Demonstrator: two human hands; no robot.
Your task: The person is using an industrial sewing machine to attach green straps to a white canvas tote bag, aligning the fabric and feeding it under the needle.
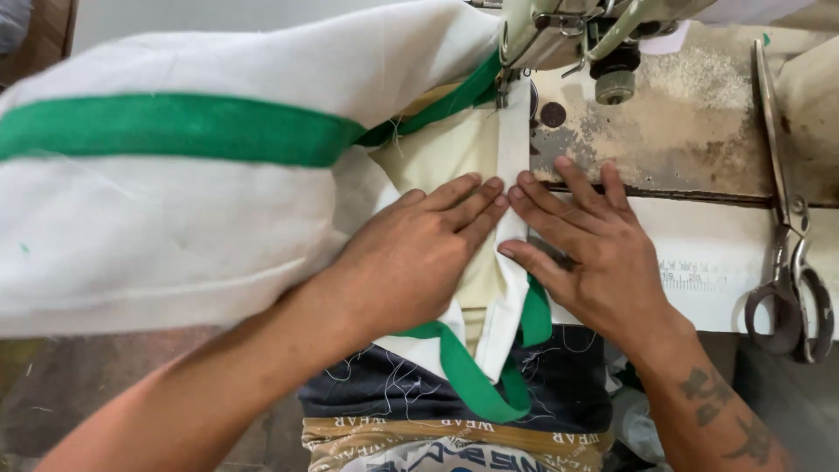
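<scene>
My left hand (418,253) lies flat on a white fabric piece (175,227) with a green band, fingers pointing at a narrow white strip (512,140) that runs up under the presser foot (505,87) of a sewing machine (568,31). Opposite it, my right hand (587,249) presses the strip's other edge, fingers spread, its thumb on the strip. A green tape (476,380) hangs in a loop below both hands. A cream-coloured layer (441,157) shows between the white fabric and the strip.
Large metal scissors (789,227) lie on the worn machine bed (690,131) at the right. A white ruler plate (725,267) sits beside my right hand. The bulk of the fabric is piled at the left.
</scene>
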